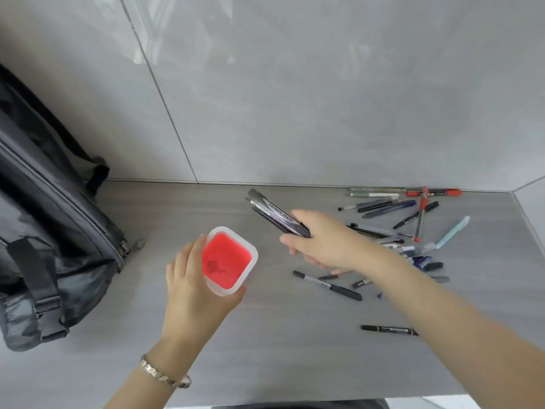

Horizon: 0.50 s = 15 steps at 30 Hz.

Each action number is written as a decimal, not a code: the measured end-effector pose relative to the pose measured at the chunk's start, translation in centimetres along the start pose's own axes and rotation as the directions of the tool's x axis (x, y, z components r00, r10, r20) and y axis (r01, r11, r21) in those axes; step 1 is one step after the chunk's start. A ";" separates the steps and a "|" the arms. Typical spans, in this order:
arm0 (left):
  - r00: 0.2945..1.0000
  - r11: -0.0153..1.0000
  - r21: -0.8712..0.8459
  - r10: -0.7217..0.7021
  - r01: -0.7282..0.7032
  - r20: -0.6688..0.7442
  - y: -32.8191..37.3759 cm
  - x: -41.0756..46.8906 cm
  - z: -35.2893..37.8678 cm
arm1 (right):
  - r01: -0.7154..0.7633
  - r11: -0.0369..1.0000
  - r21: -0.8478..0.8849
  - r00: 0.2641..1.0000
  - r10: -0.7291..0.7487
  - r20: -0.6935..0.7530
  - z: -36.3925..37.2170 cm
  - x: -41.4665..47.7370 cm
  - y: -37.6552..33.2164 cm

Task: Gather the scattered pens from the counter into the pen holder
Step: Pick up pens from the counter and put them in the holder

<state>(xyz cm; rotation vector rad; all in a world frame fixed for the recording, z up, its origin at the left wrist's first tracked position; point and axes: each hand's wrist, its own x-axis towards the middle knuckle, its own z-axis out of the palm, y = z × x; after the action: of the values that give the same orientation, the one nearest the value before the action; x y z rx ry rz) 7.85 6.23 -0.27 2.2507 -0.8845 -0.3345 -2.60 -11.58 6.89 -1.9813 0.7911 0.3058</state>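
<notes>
The pen holder (pixel 253 255) is a translucent square cup with a red bottom, standing upright on the grey counter with no pens in it. My left hand (pixel 194 287) grips its near-left side. My right hand (pixel 321 240) hovers just right of the holder and is closed around a bundle of dark pens (pixel 271 209) that sticks out up and left. Scattered pens (pixel 392 208) lie in a heap at the right, some red, some blue, most black. A black marker (pixel 327 285) lies under my right forearm, another black marker (pixel 386 330) nearer the front edge.
A dark grey backpack (pixel 44 231) fills the left side of the counter (pixel 295 335), its zipper pull close to the holder. Grey tiled wall (pixel 295 98) rises right behind the counter. The counter's front edge runs along the bottom.
</notes>
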 end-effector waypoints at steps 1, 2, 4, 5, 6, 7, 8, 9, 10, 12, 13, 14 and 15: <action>0.999 0.999 0.013 0.048 -0.048 0.022 0.4 0.1 0.4 | 0.017 0.992 -0.124 0.998 -0.010 0.063 -0.7 -1.3 -0.7; 0.994 0.994 0.022 0.104 -0.105 0.045 0.9 0.1 0.8 | 0.033 0.967 -0.254 0.994 -0.004 0.113 -1.0 -2.5 -1.2; 0.977 0.980 0.021 0.194 -0.197 0.083 2.1 -0.2 1.9 | 0.020 0.907 -0.421 0.984 0.057 0.169 -0.5 -3.6 -1.3; 0.971 0.975 0.018 0.218 -0.221 0.095 2.8 -0.4 2.5 | -0.001 0.890 -0.456 0.982 0.088 0.168 0.1 -3.7 -1.0; 0.966 0.971 0.020 0.236 -0.240 0.108 3.4 -0.8 3.0 | -0.022 0.880 -0.474 0.984 0.103 0.147 0.7 -3.7 -0.7; 0.960 0.966 0.024 0.254 -0.258 0.116 3.9 -1.1 3.5 | -0.040 0.878 -0.478 0.988 0.106 0.111 1.2 -3.7 -0.3; 0.955 0.961 0.023 0.269 -0.274 0.121 4.4 -1.5 4.0 | -0.046 0.880 -0.472 0.994 0.089 0.069 1.6 -3.8 0.0; 0.952 0.959 0.014 0.279 -0.283 0.124 4.8 -1.9 4.4 | -0.045 0.889 -0.456 0.997 0.067 0.032 1.9 -4.0 0.5; 0.951 0.959 0.003 0.282 -0.285 0.129 5.1 -2.3 4.8 | -0.035 0.905 -0.423 0.999 0.041 0.004 2.0 -4.4 0.8; 0.957 0.966 -0.005 0.255 -0.257 0.137 5.6 -2.8 5.4 | -0.020 0.956 -0.292 0.999 0.005 -0.050 1.5 -5.6 1.9; 0.966 0.975 -0.001 0.220 -0.222 0.134 5.8 -3.0 5.5 | -0.033 0.977 -0.209 0.994 0.010 -0.108 0.8 -6.3 2.8; 0.975 0.983 0.002 0.182 -0.183 0.125 6.0 -3.2 5.6 | -0.054 0.989 -0.139 0.982 0.028 -0.186 0.0 -6.9 4.1; 0.983 0.989 0.004 0.148 -0.149 0.112 6.2 -3.4 5.6 | -0.078 0.991 -0.105 0.964 0.048 -0.262 -0.9 -7.4 6.0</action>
<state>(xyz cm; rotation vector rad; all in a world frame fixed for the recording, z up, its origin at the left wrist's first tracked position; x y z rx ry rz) -0.31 2.45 -0.18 2.1793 -1.1092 -0.3899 -12.18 -11.41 6.98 -2.1346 1.0239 0.1321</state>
